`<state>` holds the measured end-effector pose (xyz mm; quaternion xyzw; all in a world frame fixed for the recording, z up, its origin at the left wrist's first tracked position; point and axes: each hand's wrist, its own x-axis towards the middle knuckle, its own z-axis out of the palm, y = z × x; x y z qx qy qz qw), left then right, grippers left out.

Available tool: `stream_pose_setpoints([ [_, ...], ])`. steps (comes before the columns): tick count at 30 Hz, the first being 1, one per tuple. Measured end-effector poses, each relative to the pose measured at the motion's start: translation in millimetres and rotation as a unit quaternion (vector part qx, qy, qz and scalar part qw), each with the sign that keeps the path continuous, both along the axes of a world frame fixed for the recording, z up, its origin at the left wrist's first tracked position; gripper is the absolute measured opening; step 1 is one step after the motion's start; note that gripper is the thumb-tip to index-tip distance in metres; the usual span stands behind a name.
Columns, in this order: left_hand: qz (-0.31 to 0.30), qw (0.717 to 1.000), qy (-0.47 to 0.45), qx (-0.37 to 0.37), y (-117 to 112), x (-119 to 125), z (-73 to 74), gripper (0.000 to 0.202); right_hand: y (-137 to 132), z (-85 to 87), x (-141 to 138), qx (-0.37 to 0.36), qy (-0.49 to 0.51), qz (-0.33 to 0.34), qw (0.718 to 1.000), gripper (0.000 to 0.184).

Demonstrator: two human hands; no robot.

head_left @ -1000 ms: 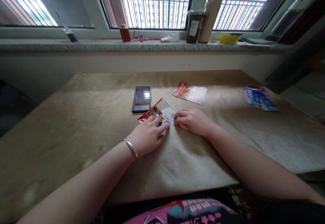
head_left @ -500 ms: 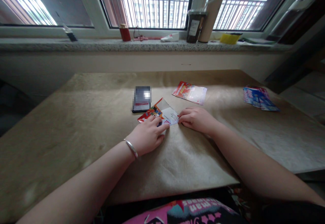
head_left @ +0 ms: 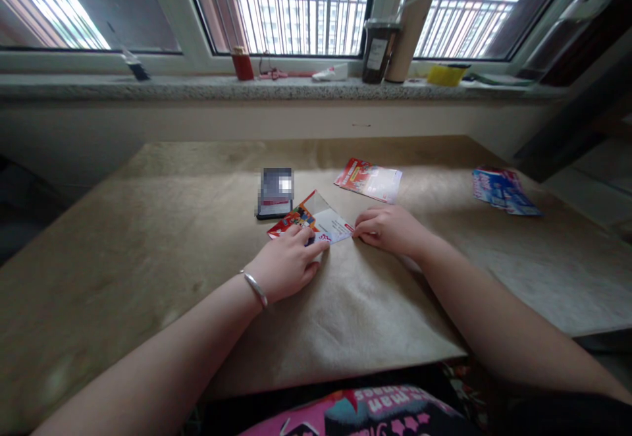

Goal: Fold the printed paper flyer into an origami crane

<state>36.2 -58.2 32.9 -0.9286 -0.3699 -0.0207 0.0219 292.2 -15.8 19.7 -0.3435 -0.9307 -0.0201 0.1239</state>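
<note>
A printed paper leaflet, red and multicoloured on its left part and white on its right, lies folded at an angle in front of me. My left hand rests on its lower left part, fingers stretched over the paper and covering some of the print. At the right corner, the fingertips of my right hand are pinched together on the paper's edge. Just behind the leaflet is a dark phone-like device, its surface blurred out.
A red and white stack of leaflets lies farther back on the table. Blue printed packets or leaflets are fanned out at the right. On the windowsill stand a red container, a dark jar and a yellow item.
My right hand has shifted slightly to the right along the leaflet, showing more of its white right corner. My left hand stays in place on the paper.
</note>
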Motion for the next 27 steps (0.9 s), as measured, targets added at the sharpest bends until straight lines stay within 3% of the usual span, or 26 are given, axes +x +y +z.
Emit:
stream_pose_setpoints([
  [20,-0.007,1.0,-0.007,0.001,0.0,0.7,-1.7,0.034,4.3,2.3,17.3,-0.029,-0.017,-0.012,0.999,0.019],
  [27,-0.006,1.0,-0.001,0.001,0.6,0.7,-2.3,0.034,0.7,-3.0,12.4,-0.072,0.064,-0.06,0.994,0.018],
])
